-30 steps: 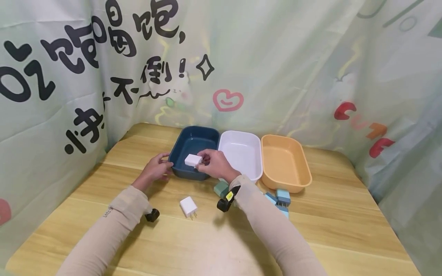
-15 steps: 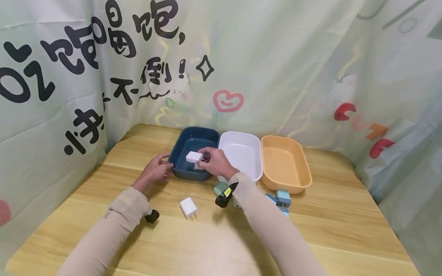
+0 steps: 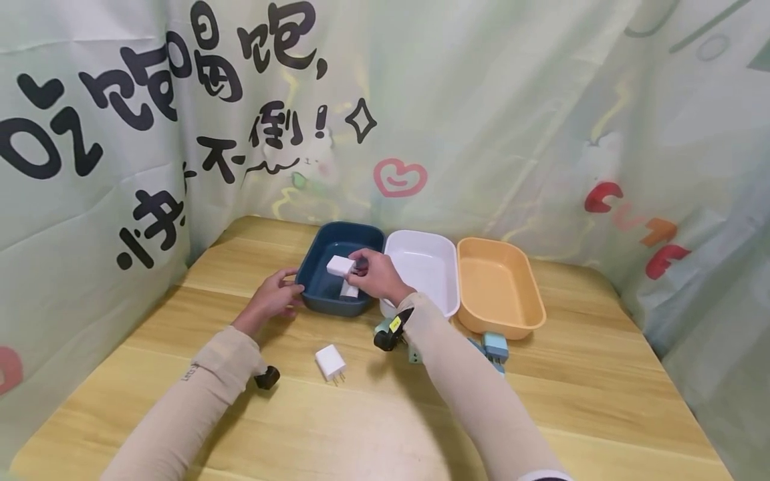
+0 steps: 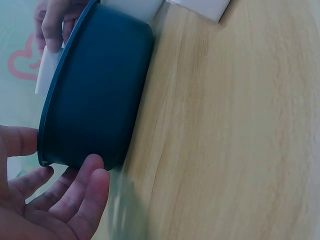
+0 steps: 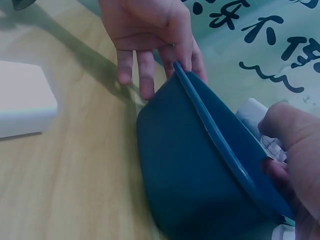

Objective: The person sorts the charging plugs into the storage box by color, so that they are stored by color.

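Above the navy tray (image 3: 331, 308), the right hand (image 3: 380, 276) is pinching a white charger (image 3: 340, 266), its faint markings (image 5: 273, 148) showing only in the right-wrist view; the left hand (image 3: 275, 298) is gripping the tray's near-left corner.

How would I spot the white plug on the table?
On the wooden table, find the dark blue tray, leftmost of three. In front of it, the white plug lies apart; other plugs visible on the wood are green or blue.
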`<state>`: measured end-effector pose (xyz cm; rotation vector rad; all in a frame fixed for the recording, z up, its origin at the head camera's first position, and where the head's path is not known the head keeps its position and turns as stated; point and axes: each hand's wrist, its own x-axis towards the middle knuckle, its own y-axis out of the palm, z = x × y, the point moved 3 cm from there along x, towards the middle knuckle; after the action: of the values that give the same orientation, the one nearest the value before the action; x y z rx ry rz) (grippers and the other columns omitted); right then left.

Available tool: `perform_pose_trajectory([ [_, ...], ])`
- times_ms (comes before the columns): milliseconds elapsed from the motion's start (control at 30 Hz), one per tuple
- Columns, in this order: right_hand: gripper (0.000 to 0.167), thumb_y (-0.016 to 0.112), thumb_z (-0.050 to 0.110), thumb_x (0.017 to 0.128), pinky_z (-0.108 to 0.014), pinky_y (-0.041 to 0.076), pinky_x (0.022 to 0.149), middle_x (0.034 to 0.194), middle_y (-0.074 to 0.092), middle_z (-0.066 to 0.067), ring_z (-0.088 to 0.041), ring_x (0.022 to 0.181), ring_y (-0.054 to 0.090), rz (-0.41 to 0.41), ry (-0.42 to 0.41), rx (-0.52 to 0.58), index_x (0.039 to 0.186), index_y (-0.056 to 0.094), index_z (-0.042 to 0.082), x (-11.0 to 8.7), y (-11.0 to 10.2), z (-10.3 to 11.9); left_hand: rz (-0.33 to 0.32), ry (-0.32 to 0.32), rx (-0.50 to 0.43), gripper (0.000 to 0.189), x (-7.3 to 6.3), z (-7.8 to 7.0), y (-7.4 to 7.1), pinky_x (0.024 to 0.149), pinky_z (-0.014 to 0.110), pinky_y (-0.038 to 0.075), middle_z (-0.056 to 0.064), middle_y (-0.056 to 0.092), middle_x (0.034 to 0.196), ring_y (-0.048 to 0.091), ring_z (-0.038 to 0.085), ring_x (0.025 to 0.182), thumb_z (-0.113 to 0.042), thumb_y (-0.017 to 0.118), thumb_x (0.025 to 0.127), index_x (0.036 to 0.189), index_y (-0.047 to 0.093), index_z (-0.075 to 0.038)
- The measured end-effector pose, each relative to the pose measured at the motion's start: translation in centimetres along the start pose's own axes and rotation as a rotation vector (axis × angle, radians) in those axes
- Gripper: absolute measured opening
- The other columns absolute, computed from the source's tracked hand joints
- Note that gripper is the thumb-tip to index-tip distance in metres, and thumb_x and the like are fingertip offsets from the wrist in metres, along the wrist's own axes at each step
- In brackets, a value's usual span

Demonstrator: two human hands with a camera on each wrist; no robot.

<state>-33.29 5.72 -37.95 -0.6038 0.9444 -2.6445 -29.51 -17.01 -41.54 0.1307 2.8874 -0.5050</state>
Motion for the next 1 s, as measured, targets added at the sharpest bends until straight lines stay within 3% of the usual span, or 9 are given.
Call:
perform_pose_trajectory([
  [567, 0.037, 0.077, 0.016, 0.083, -0.029, 0.053, 0.081, 0.097, 0.067, -0.012, -0.021, 0.087, 0.066, 0.005, 0.042, -0.035, 0.111, 0.061, -0.001, 2.2, -0.1, -1.4, -0.009, 0.004, -0.001, 0.051, 0.1, 0.1, 0.0, 0.067, 0.034, 0.055, 0.024, 0.049, 0.136, 0.063, 0.029, 0.09, -0.016, 0.05, 0.101, 0.149, 0.034, -0.011],
  [1000, 0.039, 0.076, 0.016, 0.085, -0.031, 0.053, 0.087, 0.105, 0.064, -0.013, -0.022, 0.092, 0.064, 0.029, 0.15, -0.057, 0.117, 0.059, 0.001, 2.8, -0.1, -1.8, -0.002, -0.007, 0.002, 0.051, 0.2, 0.2, 0.1, 0.069, 0.035, 0.055, 0.023, 0.049, 0.136, 0.062, 0.031, 0.094, -0.016, 0.05, 0.101, 0.149, 0.035, -0.012],
])
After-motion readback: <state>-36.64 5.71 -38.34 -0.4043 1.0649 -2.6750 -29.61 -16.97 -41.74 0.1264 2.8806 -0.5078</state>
